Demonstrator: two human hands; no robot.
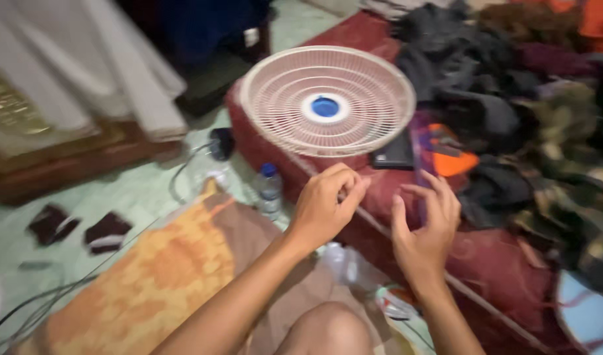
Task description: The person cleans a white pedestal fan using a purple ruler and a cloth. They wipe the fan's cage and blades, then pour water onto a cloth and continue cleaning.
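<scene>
Fan grille (327,100), round and cream with a blue hub, lies flat and detached on the dark red mattress (505,256); no blade or motor body shows beside it, so reassembly looks not yet started. Left hand (324,205), just below the grille, has fingers curled loosely inward, possibly pinching something too small to tell. Right hand (425,227), beside it, is half open, fingers spread, empty. Clear water bottle (270,190) stands left of the grille.
</scene>
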